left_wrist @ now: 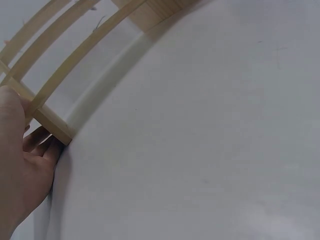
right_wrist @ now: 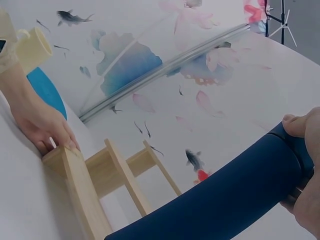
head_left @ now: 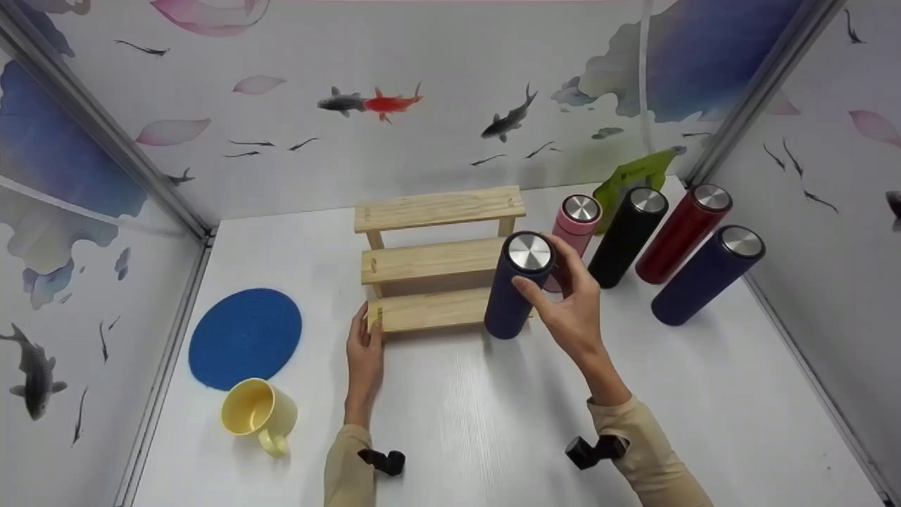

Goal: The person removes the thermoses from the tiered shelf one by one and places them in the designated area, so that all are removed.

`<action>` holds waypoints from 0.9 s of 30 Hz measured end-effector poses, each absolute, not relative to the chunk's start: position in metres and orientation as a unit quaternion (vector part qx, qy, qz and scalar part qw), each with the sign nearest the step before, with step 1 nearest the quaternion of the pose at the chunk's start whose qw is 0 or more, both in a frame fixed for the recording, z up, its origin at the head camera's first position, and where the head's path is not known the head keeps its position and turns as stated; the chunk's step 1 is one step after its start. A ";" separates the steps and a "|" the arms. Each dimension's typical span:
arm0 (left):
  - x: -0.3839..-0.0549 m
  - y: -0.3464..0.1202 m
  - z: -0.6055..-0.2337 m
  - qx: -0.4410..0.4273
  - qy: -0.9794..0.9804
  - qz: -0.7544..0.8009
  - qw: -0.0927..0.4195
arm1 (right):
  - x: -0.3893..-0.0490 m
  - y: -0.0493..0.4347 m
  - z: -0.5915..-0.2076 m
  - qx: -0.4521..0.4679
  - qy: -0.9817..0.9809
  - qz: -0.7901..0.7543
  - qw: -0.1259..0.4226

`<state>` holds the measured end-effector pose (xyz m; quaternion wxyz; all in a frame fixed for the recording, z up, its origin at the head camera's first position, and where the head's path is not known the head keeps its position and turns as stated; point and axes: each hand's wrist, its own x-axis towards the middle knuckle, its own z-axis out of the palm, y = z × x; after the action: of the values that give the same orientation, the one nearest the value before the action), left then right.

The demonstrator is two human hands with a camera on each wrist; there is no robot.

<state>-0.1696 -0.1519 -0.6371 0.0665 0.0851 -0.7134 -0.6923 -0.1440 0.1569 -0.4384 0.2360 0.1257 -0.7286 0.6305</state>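
Observation:
A dark blue thermos (head_left: 508, 299) with a silver lid is held near its top by my right hand (head_left: 574, 310), thumb on one side and fingers on the other. In the head view it overlaps the right end of a three-step wooden rack (head_left: 422, 311). The right wrist view shows the thermos (right_wrist: 215, 195) slanting across the foreground, beside the rack's steps. My left hand (head_left: 364, 355) grips the left end of the rack's lowest step, thumb on top. In the left wrist view that hand's fingers (left_wrist: 37, 142) reach round the rack's side piece.
On the right stand a pink thermos (head_left: 574, 229), a black one (head_left: 626, 239), a red one (head_left: 681, 236) and another blue one (head_left: 704, 278). Behind them is a green pouch (head_left: 637, 172). A round blue mat (head_left: 246, 338) and a yellow mug (head_left: 271, 412) lie left.

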 end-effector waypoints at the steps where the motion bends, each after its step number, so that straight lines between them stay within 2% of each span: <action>1: -0.169 -0.152 -0.637 0.085 -0.714 -0.692 0.066 | -0.144 0.159 -0.438 0.125 -0.728 0.632 0.236; 15: -0.168 -0.152 -0.638 0.062 -0.720 -0.684 0.094 | -0.140 0.186 -0.436 0.096 -0.726 0.633 0.250; 27: -0.168 -0.151 -0.640 0.062 -0.722 -0.683 0.091 | -0.141 0.207 -0.440 0.051 -0.738 0.628 0.244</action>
<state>-0.1676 -0.1508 -0.6400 0.0909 0.0620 -0.7224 -0.6827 -0.1407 0.2071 -0.4403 0.2436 0.0512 -0.7376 0.6278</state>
